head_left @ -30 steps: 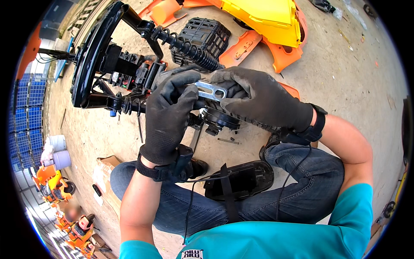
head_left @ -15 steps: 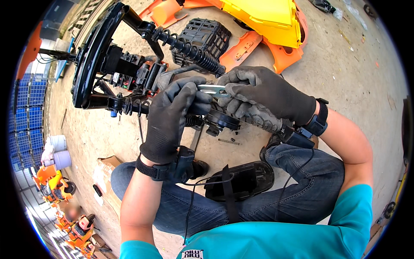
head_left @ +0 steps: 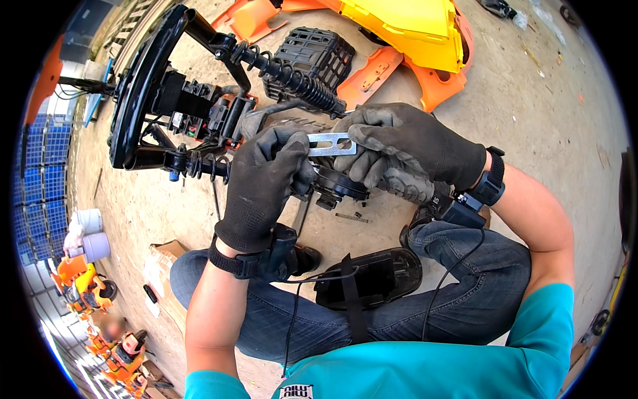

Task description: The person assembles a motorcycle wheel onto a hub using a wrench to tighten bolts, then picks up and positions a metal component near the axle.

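Note:
In my gloved left hand (head_left: 260, 189), closed fingers grip the left end of a silver slotted metal plate (head_left: 327, 145). My gloved right hand (head_left: 415, 146) pinches its right end, with the other fingers curled below. Just beneath the plate is a round black hub (head_left: 337, 185) on a partly disassembled vehicle, beside a tyre (head_left: 409, 188) largely hidden by my right hand. A black coil shock absorber (head_left: 289, 78) runs diagonally behind my hands, joined to a tubular black frame (head_left: 133, 100). A small loose spring (head_left: 352, 218) lies on the floor under the hub.
Orange panels (head_left: 369, 80), a yellow body shell (head_left: 405, 30) and a black crate (head_left: 306, 53) lie beyond. Between my legs rests a black strapped pad (head_left: 372, 279). Cardboard (head_left: 165, 256), buckets (head_left: 93, 246) and orange vehicles (head_left: 80, 282) are at left, with a blurred person (head_left: 111, 329).
The plate turned edge-on, then back so its slotted face shows, now level rather than sloping. My right hand has shifted and rotated slightly around it.

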Demonstrator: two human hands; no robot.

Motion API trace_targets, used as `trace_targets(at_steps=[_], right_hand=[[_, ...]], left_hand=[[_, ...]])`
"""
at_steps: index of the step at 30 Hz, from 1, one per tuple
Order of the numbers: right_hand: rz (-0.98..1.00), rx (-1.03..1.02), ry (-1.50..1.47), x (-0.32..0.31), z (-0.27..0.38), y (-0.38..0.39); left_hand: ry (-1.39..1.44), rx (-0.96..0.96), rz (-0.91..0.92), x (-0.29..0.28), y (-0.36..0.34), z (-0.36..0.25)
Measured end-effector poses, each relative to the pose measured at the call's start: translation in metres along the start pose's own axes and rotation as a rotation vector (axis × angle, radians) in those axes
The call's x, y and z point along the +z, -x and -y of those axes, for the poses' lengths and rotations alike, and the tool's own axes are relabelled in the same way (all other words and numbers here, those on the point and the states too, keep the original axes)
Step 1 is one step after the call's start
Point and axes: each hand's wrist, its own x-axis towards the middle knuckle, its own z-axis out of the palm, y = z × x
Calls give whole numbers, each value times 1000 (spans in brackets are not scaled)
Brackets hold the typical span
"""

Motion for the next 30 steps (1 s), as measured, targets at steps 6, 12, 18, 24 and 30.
trace_targets(at_steps=[6, 12, 18, 24, 30], right_hand=[[80, 107, -121, -11, -6, 1], [118, 171, -115, -22, -9, -5], [16, -57, 80, -77, -1, -8], [-164, -66, 300, -165, -51, -14], [-113, 22, 378, -209, -102, -56]], left_hand=[[73, -11, 17, 4, -1, 2], [102, 7, 71, 7, -3, 6], [2, 132, -98, 14, -11, 7], [-575, 358, -140, 9, -23, 39], [-709, 389, -124, 8, -35, 50]])
